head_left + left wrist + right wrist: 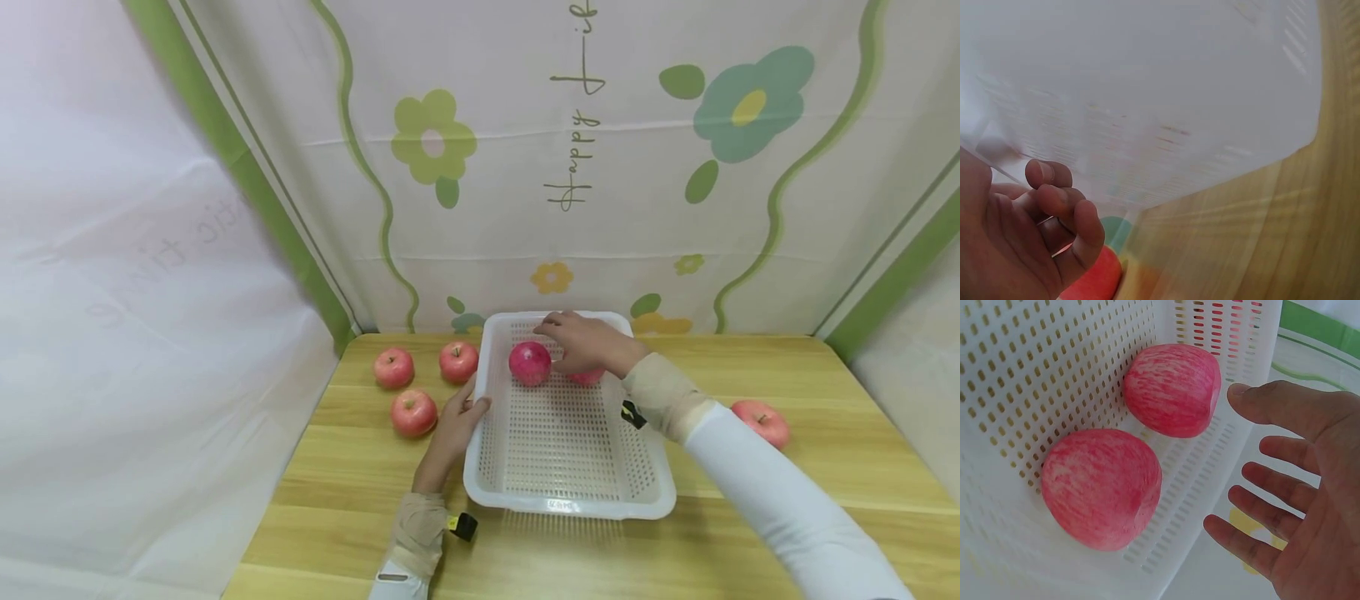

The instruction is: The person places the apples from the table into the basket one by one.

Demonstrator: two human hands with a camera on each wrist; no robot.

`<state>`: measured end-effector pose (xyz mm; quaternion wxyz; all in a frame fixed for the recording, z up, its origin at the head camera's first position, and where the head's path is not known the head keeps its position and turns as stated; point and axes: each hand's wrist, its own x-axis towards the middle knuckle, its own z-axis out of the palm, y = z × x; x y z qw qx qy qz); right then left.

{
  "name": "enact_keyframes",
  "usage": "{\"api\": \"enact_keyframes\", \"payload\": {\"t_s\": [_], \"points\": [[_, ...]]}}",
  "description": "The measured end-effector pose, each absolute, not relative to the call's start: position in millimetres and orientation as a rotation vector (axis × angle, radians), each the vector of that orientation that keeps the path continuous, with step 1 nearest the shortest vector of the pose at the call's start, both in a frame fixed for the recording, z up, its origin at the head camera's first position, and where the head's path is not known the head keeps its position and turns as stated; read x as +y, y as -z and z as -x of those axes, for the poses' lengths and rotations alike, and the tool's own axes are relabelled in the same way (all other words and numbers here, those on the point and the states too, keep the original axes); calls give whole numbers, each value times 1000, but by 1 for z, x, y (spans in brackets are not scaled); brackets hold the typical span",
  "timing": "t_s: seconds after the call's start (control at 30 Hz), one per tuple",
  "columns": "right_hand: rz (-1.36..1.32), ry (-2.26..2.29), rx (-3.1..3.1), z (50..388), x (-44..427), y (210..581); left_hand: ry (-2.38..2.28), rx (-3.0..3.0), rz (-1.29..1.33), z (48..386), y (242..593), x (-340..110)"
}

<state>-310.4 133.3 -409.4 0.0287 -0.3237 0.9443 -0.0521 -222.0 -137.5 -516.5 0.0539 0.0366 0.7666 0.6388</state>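
A white perforated plastic basket is in the middle of the head view, with two red apples inside near its far end. One apple is plainly visible; the other apple is partly covered by my right hand in the head view. My left hand grips the basket's left rim, its fingers bent at the outer side in the left wrist view. Over the far part of the basket is my right hand. The right wrist view shows its fingers spread beside the apples, holding nothing.
Left of the basket, three apples lie on the wooden table: a back-left apple, an apple near the rim, and a nearer apple. Another apple lies right, partly behind my sleeve. A patterned curtain hangs behind.
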Motion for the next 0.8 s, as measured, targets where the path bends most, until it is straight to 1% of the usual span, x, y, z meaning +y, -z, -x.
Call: {"api": "enact_keyframes", "payload": {"t_s": [0.8], "points": [[1059,260,2952,287,184,397,-1928,2349,-117,222,516,-138]]}}
